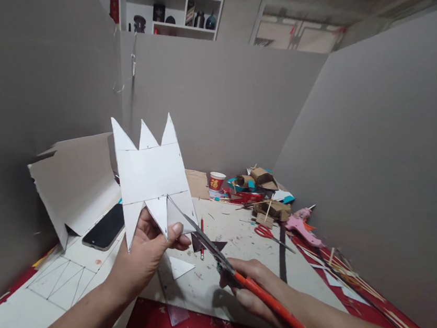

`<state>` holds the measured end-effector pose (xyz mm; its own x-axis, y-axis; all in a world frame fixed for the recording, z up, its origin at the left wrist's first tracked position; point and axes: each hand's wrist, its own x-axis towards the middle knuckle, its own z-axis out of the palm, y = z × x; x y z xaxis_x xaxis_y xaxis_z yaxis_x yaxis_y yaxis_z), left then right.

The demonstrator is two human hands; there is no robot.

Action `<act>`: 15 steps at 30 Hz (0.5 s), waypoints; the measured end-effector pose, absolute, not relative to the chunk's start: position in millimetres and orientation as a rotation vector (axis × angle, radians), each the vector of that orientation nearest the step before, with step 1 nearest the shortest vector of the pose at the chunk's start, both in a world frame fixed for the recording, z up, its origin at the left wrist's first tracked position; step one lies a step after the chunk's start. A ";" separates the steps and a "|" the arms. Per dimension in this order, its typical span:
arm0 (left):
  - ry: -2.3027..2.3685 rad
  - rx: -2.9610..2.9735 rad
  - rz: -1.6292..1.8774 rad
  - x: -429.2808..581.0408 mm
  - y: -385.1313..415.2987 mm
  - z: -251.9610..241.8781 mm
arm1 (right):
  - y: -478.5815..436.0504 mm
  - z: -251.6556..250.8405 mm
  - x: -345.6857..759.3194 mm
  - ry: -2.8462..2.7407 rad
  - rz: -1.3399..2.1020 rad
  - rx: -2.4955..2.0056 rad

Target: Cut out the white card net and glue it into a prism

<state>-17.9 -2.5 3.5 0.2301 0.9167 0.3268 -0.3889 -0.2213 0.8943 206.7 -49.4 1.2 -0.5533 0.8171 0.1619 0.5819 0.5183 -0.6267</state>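
My left hand [150, 235] pinches the lower part of a white card piece [152, 174] and holds it upright over the board. The card has pointed teeth along its top edge, pencil lines across it, and more points cut along the bottom. My right hand [256, 286] is closed round orange-handled shears [250, 282]. Their dark blades reach up to the lower right of the card, by the cut line beside the middle bottom point. A white paper scrap [182, 266] and a dark triangular piece [212, 243] lie below the card.
Left of the card are a smartphone [105, 229], a folded card [74, 180] and a sheet with drawn triangles [62, 282]. A red pencil [202, 239], red scissors [264, 232], a paper cup [216, 181], a pink glue gun [302, 228] and cardboard scraps [273, 211] lie around the board [246, 266].
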 end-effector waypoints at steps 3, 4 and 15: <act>0.583 1.251 1.336 -17.6 -4.6 5.9 | -48.2 -2.6 208.0 -2.338 0.795 -1.107; 0.588 1.247 1.337 -17.5 -5.3 6.9 | -47.2 -4.5 208.9 -2.345 0.830 -1.090; 0.579 1.233 1.323 -17.4 -4.1 3.8 | -43.6 -11.4 209.2 -2.283 0.957 -0.987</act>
<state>-17.4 -4.1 3.8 0.2352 0.9214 0.3095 -0.3973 -0.1995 0.8957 209.2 -43.6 -11.4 -0.6296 0.7639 0.1418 0.4343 0.4974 -0.7510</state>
